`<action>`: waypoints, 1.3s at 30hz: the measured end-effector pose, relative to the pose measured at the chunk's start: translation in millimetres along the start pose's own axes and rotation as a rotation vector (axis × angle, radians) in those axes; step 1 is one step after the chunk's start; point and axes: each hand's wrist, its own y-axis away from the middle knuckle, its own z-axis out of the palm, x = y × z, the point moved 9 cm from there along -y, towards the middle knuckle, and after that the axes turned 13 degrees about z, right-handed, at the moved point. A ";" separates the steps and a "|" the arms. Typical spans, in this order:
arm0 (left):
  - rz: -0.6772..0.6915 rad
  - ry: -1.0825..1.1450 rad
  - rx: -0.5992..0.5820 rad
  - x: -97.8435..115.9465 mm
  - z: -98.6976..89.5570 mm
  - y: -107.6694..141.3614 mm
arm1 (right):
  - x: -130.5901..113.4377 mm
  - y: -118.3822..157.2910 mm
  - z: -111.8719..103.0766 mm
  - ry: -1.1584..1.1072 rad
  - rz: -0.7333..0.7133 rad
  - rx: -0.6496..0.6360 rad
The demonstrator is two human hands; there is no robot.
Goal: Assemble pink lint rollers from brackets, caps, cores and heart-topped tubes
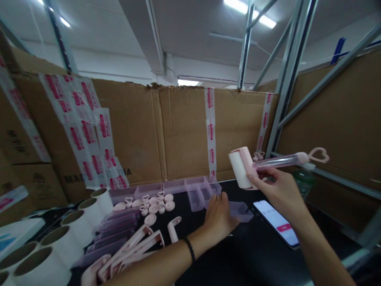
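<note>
Our right hand (275, 184) pinches the pink-and-white roller (242, 169) between its fingers, raised above the phone (276, 224). Our left hand (218, 218) covers part of the purple trays (241, 210); we cannot tell its fingers' grip. White rolls (59, 242) run off the left edge.

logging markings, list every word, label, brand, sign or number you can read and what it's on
"MA", then an unclear letter, tape, and a final "A": cardboard panel
Red print on the packing tape: too blurred
Dark print on the far-left carton: too blurred
Phone screen, pink button included: too small
Green bottle: no readable text
No number is readable.
</note>
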 end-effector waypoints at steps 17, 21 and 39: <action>0.137 0.375 0.139 69.8 -175.2 33.2 | -80.4 51.8 67.8 0.162 -0.447 -0.772; 0.121 0.281 0.217 53.9 -173.3 36.0 | -123.6 59.6 97.4 0.188 -0.517 -0.794; -0.004 0.175 0.954 16.0 -340.3 79.0 | 91.9 39.8 79.8 0.456 -0.175 -0.669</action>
